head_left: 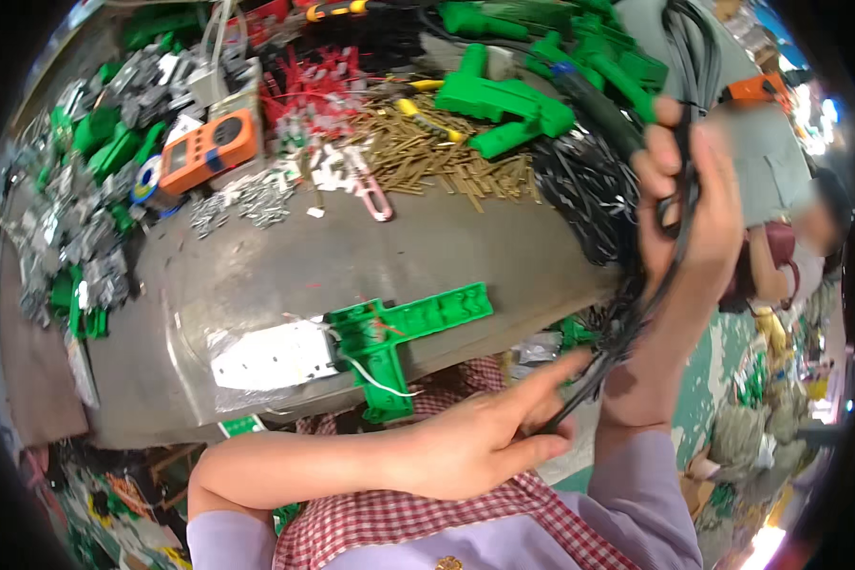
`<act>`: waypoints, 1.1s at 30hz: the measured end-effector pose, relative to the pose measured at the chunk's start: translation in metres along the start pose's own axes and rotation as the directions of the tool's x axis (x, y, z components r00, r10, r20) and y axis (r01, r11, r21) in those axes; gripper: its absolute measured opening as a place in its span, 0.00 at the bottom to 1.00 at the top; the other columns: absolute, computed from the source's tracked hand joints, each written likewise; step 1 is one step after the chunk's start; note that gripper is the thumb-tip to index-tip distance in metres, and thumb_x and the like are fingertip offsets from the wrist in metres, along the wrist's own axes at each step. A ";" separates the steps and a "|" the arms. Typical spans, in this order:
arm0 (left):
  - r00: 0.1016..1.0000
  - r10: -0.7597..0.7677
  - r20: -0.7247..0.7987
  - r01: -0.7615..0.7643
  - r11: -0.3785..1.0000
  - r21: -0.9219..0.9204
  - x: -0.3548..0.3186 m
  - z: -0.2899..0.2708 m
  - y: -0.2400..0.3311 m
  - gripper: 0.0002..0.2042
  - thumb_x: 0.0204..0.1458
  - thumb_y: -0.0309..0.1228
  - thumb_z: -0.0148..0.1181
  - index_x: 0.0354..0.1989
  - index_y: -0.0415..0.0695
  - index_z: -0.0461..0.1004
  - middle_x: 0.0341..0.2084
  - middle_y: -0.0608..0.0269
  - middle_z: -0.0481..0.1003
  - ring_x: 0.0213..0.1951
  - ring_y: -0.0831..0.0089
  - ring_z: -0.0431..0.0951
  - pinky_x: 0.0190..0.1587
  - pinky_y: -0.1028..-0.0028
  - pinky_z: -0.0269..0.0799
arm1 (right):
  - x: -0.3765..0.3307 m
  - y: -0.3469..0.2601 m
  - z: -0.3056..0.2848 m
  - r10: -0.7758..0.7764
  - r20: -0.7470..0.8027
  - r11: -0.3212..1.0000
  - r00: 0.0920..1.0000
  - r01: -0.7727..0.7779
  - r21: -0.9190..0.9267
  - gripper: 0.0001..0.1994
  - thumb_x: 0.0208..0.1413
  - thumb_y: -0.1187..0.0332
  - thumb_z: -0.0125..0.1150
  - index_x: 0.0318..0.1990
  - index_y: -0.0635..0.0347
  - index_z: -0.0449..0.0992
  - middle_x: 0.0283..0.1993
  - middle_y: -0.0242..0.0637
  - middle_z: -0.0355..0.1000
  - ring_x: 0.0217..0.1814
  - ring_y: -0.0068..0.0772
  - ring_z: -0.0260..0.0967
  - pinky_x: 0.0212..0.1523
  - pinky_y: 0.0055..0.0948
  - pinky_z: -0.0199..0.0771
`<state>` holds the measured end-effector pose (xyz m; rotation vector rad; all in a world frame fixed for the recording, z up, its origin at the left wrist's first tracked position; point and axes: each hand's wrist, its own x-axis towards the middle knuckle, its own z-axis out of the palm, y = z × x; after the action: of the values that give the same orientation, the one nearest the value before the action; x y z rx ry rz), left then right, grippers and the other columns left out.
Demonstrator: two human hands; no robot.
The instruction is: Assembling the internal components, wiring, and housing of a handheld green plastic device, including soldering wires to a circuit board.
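Observation:
My right hand (pixel 698 195) is raised at the right, its fingers wrapped round a looped black cable (pixel 686 47). The cable runs from there down along my right forearm to my left hand (pixel 508 427), near my apron, whose fingers pinch its lower part. Between the hands the strands hang close together and look blurred. On the table in front of me lies an open green drill-shaped plastic housing half (pixel 437 312), with thin red wires and a white wire (pixel 380 382) in it. Its left end touches a white plate-like piece (pixel 275 356) on clear plastic.
Brass-coloured strips (pixel 427 157) lie heaped at the back middle, beside red wired parts (pixel 313 85). Green housings (pixel 503 100) and coiled black cables (pixel 589 190) crowd the back right. An orange meter-like device (pixel 209 152) stands left, near grey metal parts (pixel 85 228). Another person (pixel 779 256) is at far right.

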<state>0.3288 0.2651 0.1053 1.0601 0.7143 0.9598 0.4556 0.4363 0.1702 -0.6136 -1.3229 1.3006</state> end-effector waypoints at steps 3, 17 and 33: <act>0.994 0.091 -0.055 -0.053 0.875 0.482 -0.029 -0.027 0.017 0.20 0.55 0.21 0.53 0.58 0.38 0.66 0.31 0.58 0.76 0.34 0.67 0.78 0.41 0.71 0.75 | 0.025 0.013 -0.063 0.054 0.038 0.978 0.998 -0.045 -0.202 0.15 0.62 0.67 0.49 0.50 0.70 0.68 0.28 0.33 0.68 0.26 0.18 0.62 0.24 0.15 0.61; 0.762 0.568 -0.312 0.256 0.178 0.950 -0.022 -0.108 0.008 0.08 0.46 0.28 0.63 0.33 0.43 0.71 0.21 0.59 0.73 0.24 0.58 0.77 0.25 0.65 0.73 | -0.047 0.094 0.046 0.350 0.676 0.821 0.648 0.136 -0.555 0.11 0.55 0.65 0.60 0.42 0.60 0.74 0.25 0.46 0.73 0.27 0.49 0.73 0.28 0.38 0.70; 0.886 0.421 -0.191 0.244 -0.075 0.967 0.025 -0.196 0.008 0.10 0.41 0.30 0.68 0.29 0.41 0.76 0.35 0.59 0.71 0.41 0.58 0.71 0.44 0.64 0.68 | -0.019 0.142 0.021 0.499 0.712 0.828 0.494 -0.029 -0.560 0.09 0.56 0.67 0.55 0.39 0.63 0.76 0.25 0.44 0.74 0.29 0.40 0.75 0.32 0.35 0.71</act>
<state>0.1694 0.3655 0.0447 2.3218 2.0320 0.6246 0.3948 0.4490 0.0395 -0.5490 -2.5258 1.6274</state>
